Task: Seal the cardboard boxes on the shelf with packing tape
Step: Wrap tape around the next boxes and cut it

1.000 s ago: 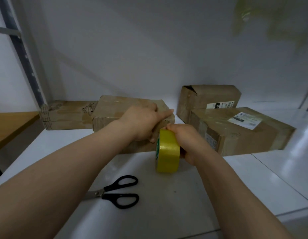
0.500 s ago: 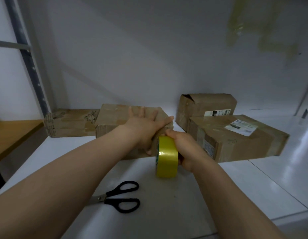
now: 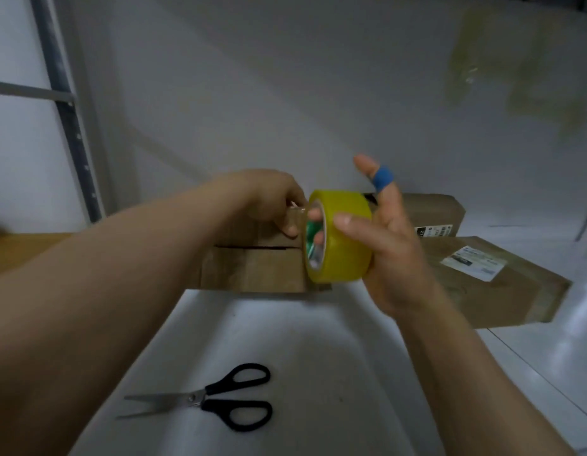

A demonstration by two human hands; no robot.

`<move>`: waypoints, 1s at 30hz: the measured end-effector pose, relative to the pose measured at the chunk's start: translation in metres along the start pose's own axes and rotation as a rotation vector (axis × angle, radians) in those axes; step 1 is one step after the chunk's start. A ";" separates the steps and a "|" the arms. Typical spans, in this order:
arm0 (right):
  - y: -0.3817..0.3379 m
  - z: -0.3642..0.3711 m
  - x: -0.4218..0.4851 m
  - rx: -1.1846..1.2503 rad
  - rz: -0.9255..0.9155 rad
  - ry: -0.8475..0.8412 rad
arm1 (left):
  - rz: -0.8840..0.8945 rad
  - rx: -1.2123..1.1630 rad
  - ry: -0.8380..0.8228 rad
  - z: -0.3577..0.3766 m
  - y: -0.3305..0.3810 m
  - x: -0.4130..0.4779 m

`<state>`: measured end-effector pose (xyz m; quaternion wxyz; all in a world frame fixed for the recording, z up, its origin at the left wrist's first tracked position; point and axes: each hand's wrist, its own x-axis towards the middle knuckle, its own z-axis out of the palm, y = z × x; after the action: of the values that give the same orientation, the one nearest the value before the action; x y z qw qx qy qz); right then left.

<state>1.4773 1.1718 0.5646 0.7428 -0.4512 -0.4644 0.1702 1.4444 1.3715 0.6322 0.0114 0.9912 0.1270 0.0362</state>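
A yellow roll of packing tape (image 3: 343,238) is held in the air in front of a brown cardboard box (image 3: 252,269) whose flap seam shows as a dark slit. My right hand (image 3: 389,255) grips the roll, thumb on its outer face and fingers through the core, with the bandaged index finger sticking up. My left hand (image 3: 274,202) is at the roll's left edge, its curled fingers pinching what looks like the loose tape end. Two more boxes lie to the right, one with a white label (image 3: 502,291) and another behind it (image 3: 433,212).
Black-handled scissors (image 3: 216,398) lie open on the white shelf (image 3: 318,340) near me. A grey metal upright (image 3: 67,103) stands at the left. The white back wall carries taped patches at the upper right.
My right hand has lifted the roll off the shelf to box-top height. My left hand has left the box top and gone to the roll's edge.
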 end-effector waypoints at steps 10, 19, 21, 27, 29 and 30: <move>-0.020 0.005 0.075 0.035 0.039 0.029 | -0.042 -0.069 -0.072 -0.032 -0.018 0.019; 0.006 -0.004 0.097 0.030 0.217 0.252 | -0.077 -0.216 0.002 0.004 -0.001 -0.001; 0.004 -0.002 0.097 0.043 0.239 0.238 | -0.073 -0.190 -0.050 0.016 0.004 -0.006; -0.012 0.004 0.100 -0.135 0.151 0.331 | -0.090 0.003 -0.107 0.022 0.003 -0.001; -0.019 0.005 0.094 -0.134 0.150 0.373 | -0.117 0.009 -0.133 0.026 0.001 0.005; -0.021 0.005 0.091 -0.121 0.155 0.374 | -0.127 0.009 -0.143 0.029 -0.003 0.010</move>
<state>1.5162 1.2244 0.6321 0.7724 -0.5530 -0.2916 0.1118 1.4558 1.3766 0.6043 0.0184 0.9812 0.1886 -0.0358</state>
